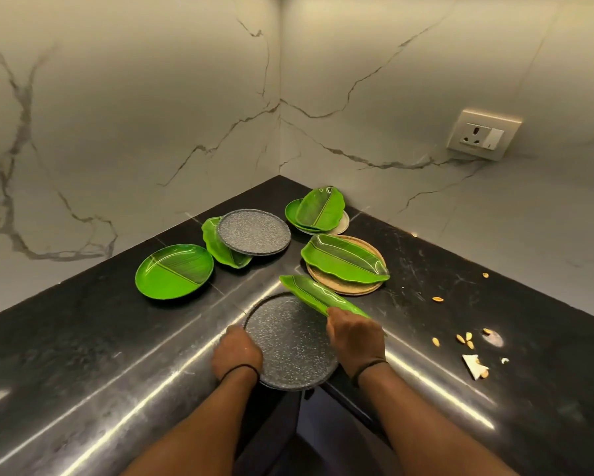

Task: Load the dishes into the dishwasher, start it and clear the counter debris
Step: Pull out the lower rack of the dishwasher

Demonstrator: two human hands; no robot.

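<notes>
Speckled grey plate (288, 341) is being gripped at its edge by the left hand (237, 352) while the right hand (354, 341), fingers clamped, is holding a green leaf-shaped dish (314, 295) just beyond them, gathering dishes; carrying them to the dishwasher likely follows.

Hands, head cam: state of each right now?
Left hand: grips the near-left rim of the grey speckled plate.
Right hand: grips the near end of the green leaf-shaped dish, held over that plate.
</notes>
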